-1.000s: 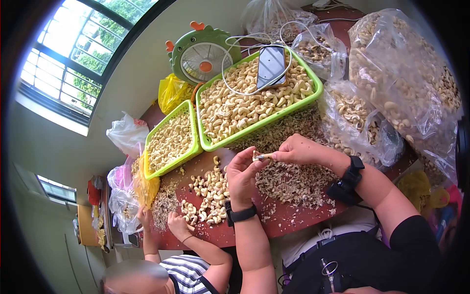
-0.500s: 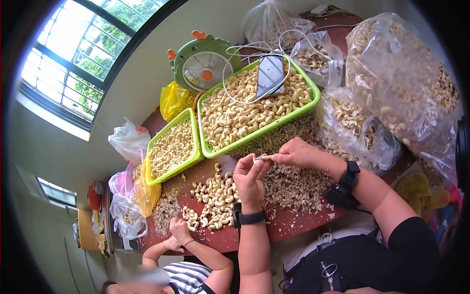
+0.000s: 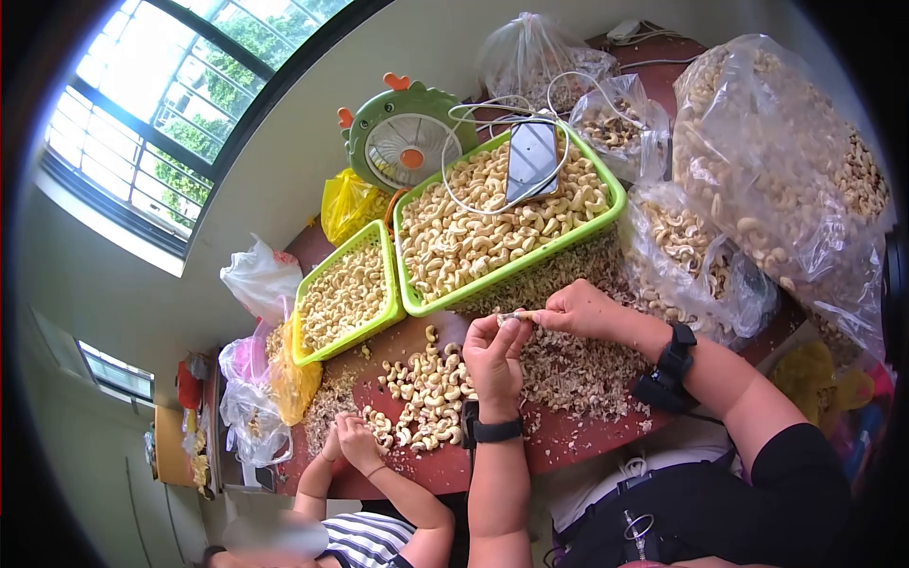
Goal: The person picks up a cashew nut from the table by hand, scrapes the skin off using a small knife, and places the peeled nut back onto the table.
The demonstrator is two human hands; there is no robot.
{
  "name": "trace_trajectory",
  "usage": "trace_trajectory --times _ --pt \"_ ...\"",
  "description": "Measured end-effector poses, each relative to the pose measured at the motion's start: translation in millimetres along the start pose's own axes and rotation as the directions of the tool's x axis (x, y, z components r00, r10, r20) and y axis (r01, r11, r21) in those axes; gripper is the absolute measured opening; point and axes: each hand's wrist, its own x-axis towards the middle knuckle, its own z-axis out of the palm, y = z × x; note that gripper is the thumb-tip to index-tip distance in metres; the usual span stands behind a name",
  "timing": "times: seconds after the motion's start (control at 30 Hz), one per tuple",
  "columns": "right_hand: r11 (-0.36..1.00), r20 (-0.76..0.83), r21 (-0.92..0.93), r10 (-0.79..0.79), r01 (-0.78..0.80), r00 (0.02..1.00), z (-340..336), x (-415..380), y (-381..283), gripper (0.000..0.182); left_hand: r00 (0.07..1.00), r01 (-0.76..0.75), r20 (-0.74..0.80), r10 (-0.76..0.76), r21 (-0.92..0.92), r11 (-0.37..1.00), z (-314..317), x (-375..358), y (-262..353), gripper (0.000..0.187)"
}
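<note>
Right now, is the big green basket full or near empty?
Full: the big green basket is heaped with cashews to its rim, with a phone lying on top.

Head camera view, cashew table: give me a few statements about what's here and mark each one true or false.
1. A phone lies on the cashews in the large green basket. True.
2. The left hand and right hand meet at one cashew. True.
3. The fan stands on the floor. False: it stands on the table by the wall.
4. The small green basket is empty. False: it holds cashews.
5. Another person's hands are beside the loose cashew pile. True.
</note>
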Motion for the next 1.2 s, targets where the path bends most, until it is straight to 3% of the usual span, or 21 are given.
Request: trace_trajectory --times 0.17,0.3,0.67,0.87,1.2 --pt "0.998 0.003 0.054 0.029 -0.029 1.000 0.0 0.4 2.7 0.049 1.000 -0.028 -0.006 0.028 0.000 1.000 1.1 1.1 -5.2 0.018" --pt "0.984 0.015 0.152 0.096 -0.098 0.995 -1.1 0.1 1.0 0.046 1.000 -0.008 -0.019 0.005 -0.148 0.989 -3.6 3.6 -5.0 0.021" --pt "0.985 0.098 0.138 0.088 -0.101 0.991 -0.9 -2.3 -8.8 0.044 1.000 -0.009 0.010 0.011 -0.203 0.979 -3.4 1.0 -0.5 0.024" --pt "0.991 0.054 0.118 0.058 -0.064 0.997 -1.8 -1.7 -6.1 0.043 0.999 -0.027 0.025 0.031 -0.169 0.985 -3.6 1.8 -2.8 0.022" --pt "0.996 0.061 0.055 0.071 -0.074 0.996 -3.2 0.7 -2.1 0.043 0.997 -0.029 -0.079 0.014 -0.189 0.981 3.8 -1.4 -4.5 0.015"
